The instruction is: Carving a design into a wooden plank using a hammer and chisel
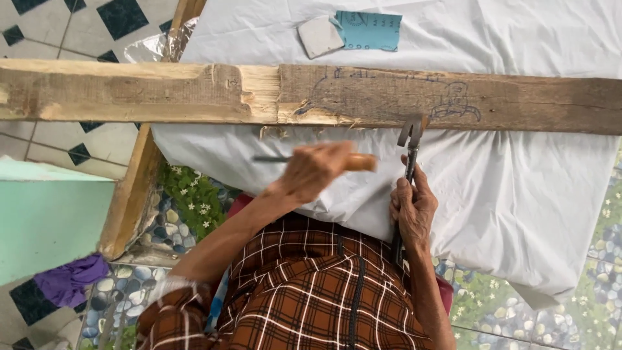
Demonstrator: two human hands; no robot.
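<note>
We see the weathered plank (311,94) lying across the white-sheeted counter (518,188), carved pale only near its middle while the pencilled drawing stays uncut, our left hand (314,170) clenched on a wooden-handled chisel (324,161), our right hand (413,210) gripping a hammer (411,146).

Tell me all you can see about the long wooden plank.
The plank is long, grey-brown weathered wood, lying flat across the white cloth from the left edge of the picture to the right. Near its middle a patch is carved to pale fresh wood, with splinters hanging below. Right of that are blue drawn outlines. The head of the hammer overlaps its lower edge.
</note>
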